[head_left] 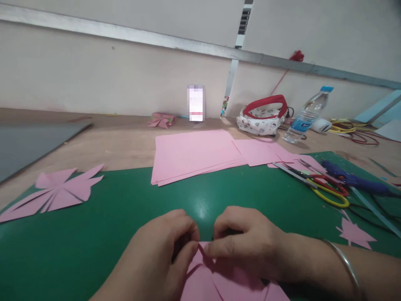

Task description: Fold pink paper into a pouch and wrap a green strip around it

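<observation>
A folded sheet of pink paper [232,280] lies at the bottom middle, partly cut off by the frame's lower edge. My left hand [169,246] pinches its top corner between thumb and forefinger. From the other side, my right hand [247,240] presses the same corner with its thumb, the fingers curled behind. Creases run down the paper from that tip. A silver bangle [344,263] circles my right wrist. Beyond my hands, a stack of pink sheets [194,154] rests across the back edge of the green mat [125,200].
Left lies a cut pink paper flower [62,194]; pink scraps [355,232] lie right. Scissors with yellow handles [332,196], a blue glue gun [354,177] and a cord crowd the right side. Behind stand a water bottle [307,117], a white pouch [260,121] and a phone [196,103].
</observation>
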Available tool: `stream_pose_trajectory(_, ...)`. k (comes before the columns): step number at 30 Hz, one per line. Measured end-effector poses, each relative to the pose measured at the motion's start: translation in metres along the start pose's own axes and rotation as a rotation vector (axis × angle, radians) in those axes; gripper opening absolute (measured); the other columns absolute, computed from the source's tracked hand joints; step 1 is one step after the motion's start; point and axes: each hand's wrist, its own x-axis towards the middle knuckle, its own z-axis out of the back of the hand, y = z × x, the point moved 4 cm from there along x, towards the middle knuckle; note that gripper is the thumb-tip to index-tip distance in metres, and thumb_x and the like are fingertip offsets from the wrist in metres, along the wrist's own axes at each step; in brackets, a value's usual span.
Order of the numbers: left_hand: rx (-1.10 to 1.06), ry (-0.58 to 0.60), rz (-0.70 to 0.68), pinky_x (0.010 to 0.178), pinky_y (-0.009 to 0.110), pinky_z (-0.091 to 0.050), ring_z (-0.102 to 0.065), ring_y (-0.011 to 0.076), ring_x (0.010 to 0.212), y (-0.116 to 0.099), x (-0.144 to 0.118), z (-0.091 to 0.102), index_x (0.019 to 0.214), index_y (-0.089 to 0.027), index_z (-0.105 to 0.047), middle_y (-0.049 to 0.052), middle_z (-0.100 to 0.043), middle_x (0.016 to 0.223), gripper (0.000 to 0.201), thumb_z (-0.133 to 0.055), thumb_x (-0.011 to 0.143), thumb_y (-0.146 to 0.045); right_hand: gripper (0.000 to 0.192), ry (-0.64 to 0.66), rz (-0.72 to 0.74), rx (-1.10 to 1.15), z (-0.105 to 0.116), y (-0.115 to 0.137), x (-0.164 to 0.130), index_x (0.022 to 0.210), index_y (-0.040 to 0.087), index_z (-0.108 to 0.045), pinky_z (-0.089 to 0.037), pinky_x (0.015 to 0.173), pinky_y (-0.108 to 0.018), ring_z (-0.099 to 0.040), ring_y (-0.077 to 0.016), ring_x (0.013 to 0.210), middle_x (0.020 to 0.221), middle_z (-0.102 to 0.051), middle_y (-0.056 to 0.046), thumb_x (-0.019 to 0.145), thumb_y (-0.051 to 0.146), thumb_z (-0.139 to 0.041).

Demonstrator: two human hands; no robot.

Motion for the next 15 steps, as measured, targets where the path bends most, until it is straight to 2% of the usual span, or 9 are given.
stream_pose_trajectory(3,0.040,-0.053,-0.043,0.061,0.031,-0.038,-0.055,0.0176,0.067,-0.002,-0.004,0.000,0.065,-0.022,-0.053,0.000,-0.059,0.071,0.023,-0.042,0.085,-0.027,0.012,0.034,-0.005,-0.005,-0.001,0.001,-0.001,0.082,0.017,-0.068,-0.044,0.061,-0.020,-0.057,-0.0107,0.070,0.080,-0.065,-0.002,0.090,0.022,-0.059)
stream_pose_trajectory(5,-0.012,-0.060,-0.090,0.060,0.029,-0.039,-0.055,0.0163,0.067,-0.001,-0.005,-0.002,0.066,-0.022,-0.054,-0.001,-0.058,0.071,0.023,-0.043,0.086,-0.026,0.014,0.072,-0.029,-0.010,-0.001,-0.001,-0.002,0.076,0.017,-0.065,-0.044,0.059,-0.017,-0.058,-0.0097,0.069,0.075,-0.064,0.000,0.089,0.019,-0.061)
stream_pose_trajectory(7,-0.088,-0.058,-0.134,0.060,0.026,-0.039,-0.055,0.0142,0.067,0.001,-0.006,-0.003,0.066,-0.022,-0.057,-0.002,-0.057,0.072,0.023,-0.044,0.085,-0.022,0.012,0.089,-0.028,-0.027,-0.001,-0.002,-0.003,0.079,0.016,-0.064,-0.043,0.056,-0.016,-0.058,-0.0090,0.068,0.075,-0.063,0.000,0.089,0.018,-0.060)
stream_pose_trajectory(10,-0.136,-0.065,-0.171,0.057,0.024,-0.038,-0.054,0.0120,0.065,0.002,-0.005,-0.002,0.064,-0.022,-0.059,-0.003,-0.056,0.071,0.025,-0.045,0.084,-0.020,0.010,0.078,0.135,-0.063,0.001,0.003,-0.003,0.089,0.016,-0.068,-0.045,0.063,-0.022,-0.058,-0.0121,0.073,0.083,-0.066,-0.002,0.090,0.019,-0.059)
stream_pose_trajectory(12,-0.133,-0.066,-0.174,0.058,0.024,-0.039,-0.055,0.0121,0.066,0.002,-0.003,-0.002,0.065,-0.023,-0.061,-0.003,-0.057,0.071,0.025,-0.046,0.085,-0.020,0.016,0.036,0.241,-0.111,0.004,0.009,-0.003,0.092,0.015,-0.069,-0.044,0.065,-0.024,-0.056,-0.0132,0.074,0.083,-0.067,-0.004,0.094,0.019,-0.053)
stream_pose_trajectory(15,-0.108,-0.050,-0.162,0.061,0.026,-0.040,-0.057,0.0133,0.070,0.003,-0.003,-0.002,0.070,-0.024,-0.062,-0.003,-0.060,0.074,0.023,-0.046,0.085,-0.020,0.027,-0.012,0.321,-0.184,0.009,0.016,-0.002,0.093,0.011,-0.068,-0.044,0.063,-0.023,-0.056,-0.0128,0.072,0.078,-0.065,-0.005,0.099,0.015,-0.042)
